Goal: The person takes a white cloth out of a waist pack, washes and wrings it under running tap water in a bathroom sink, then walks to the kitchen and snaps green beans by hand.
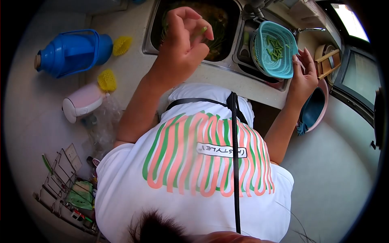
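Observation:
My left hand is raised over the near edge of the left sink basin, its fingers curled round a small green vegetable piece. Long green stalks lie in the dark basin below, partly hidden by this hand. At the right basin, a turquoise basket sits tilted, with several short green pieces inside. My right hand has its fingertips closed at the basket's right rim. Under the basket, part of another round container shows.
A blue thermos, yellow scrubbers and a pink-white kettle are at the left. A wire rack stands lower left. The faucet is behind the basins; pink and dark basins are at the right.

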Action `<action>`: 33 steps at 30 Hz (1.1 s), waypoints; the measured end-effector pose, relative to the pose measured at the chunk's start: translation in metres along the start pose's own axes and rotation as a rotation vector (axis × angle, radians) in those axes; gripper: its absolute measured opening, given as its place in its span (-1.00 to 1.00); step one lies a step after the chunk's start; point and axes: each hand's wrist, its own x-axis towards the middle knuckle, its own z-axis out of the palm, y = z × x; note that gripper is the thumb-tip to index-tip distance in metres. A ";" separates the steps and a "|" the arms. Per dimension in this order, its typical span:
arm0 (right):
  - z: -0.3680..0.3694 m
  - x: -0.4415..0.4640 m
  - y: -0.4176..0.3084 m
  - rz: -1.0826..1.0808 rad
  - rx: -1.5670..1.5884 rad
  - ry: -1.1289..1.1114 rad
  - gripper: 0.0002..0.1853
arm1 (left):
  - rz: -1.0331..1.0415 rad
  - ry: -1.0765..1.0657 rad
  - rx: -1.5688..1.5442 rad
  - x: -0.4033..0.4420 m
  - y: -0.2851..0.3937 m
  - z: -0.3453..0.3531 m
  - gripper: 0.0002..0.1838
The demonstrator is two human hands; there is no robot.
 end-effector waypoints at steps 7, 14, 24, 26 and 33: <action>0.064 -0.028 -0.080 -0.518 0.184 -0.554 -0.63 | 0.167 -0.159 0.372 0.005 -0.002 0.016 -0.46; 0.074 -0.027 -0.077 -0.281 0.353 -0.472 -0.76 | 0.211 -0.040 0.489 0.009 0.017 0.001 -0.69; 0.067 -0.024 -0.080 -0.659 -0.030 -0.481 -0.83 | 0.529 0.008 0.738 0.013 0.011 -0.001 -0.82; 0.069 -0.023 -0.082 -0.730 -0.065 -0.468 -0.84 | 0.593 0.018 0.786 0.015 0.008 0.001 -0.81; 0.088 -0.047 -0.073 -0.408 0.253 -0.389 -0.87 | 0.228 0.181 0.454 0.009 0.013 0.006 -0.93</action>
